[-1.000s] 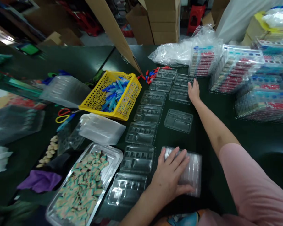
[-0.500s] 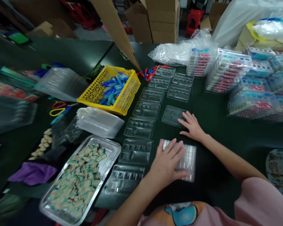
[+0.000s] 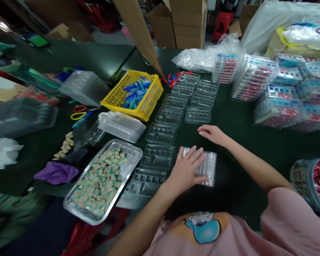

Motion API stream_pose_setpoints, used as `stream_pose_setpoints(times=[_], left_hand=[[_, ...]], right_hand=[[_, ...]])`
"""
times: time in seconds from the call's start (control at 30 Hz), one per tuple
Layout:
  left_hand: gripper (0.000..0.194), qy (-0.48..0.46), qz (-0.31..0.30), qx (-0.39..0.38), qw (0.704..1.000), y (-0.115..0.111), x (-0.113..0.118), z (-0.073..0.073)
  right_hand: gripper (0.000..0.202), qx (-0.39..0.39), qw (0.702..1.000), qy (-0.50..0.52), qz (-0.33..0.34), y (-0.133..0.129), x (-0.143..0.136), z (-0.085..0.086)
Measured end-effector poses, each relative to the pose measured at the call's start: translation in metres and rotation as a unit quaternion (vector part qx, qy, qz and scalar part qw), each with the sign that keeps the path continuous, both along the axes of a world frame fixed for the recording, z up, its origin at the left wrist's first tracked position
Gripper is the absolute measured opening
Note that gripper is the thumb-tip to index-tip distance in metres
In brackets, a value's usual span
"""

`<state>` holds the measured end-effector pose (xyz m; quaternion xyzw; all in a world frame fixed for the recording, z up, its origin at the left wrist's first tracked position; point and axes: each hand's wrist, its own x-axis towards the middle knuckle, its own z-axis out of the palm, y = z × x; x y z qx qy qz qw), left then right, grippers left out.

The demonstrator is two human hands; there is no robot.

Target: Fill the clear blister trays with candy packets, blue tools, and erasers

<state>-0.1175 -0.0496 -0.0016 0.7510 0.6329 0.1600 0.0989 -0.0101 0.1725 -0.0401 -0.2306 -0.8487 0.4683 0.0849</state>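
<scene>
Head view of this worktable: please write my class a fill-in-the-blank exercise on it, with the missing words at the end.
The clear, ribbed plastic stack lies under the person's ____ hand.
The yellow latticed plastic basket holds mostly ____ plastic pieces.
The scissors near the basket have one red handle loop and one ____ loop.
The bright cloth beside the shiny metal tray is ____.
Missing words: left; blue; yellow; purple.
</scene>
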Motion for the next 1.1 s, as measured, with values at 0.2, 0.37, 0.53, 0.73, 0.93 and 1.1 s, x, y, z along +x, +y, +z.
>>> stream_pose_setpoints(times=[0.2, 0.37, 0.53, 0.73, 0.93, 1.1], left_hand=[[0.079, 0.000, -0.011, 0.003, 1.000, -0.022, 0.006, -0.002], [0.081, 0.001, -0.014, 0.003, 1.000, -0.043, 0.012, -0.004], [0.081, -0.001, -0.013, 0.009, 1.000, -0.058, 0.015, -0.005], [0.077, -0.015, -0.006, 0.017, 1.000, -0.060, 0.016, -0.006], [0.076, -0.020, -0.010, 0.018, 1.000, -0.062, 0.018, -0.003], [0.077, -0.017, -0.013, 0.017, 1.000, -0.063, 0.018, -0.004]], right_hand=[[0.028, -0.297, 0.937, -0.087, 0.161, -0.040, 0.041, 0.033], [0.025, -0.398, 0.900, -0.127, 0.125, -0.057, 0.039, 0.031], [0.022, -0.439, 0.879, -0.149, 0.114, -0.073, 0.035, 0.029], [0.018, -0.388, 0.915, -0.106, 0.032, -0.068, 0.034, 0.014], [0.010, -0.173, 0.969, -0.100, -0.146, -0.010, 0.003, -0.007], [0.019, 0.038, 0.971, -0.089, -0.220, 0.013, -0.019, -0.011]])
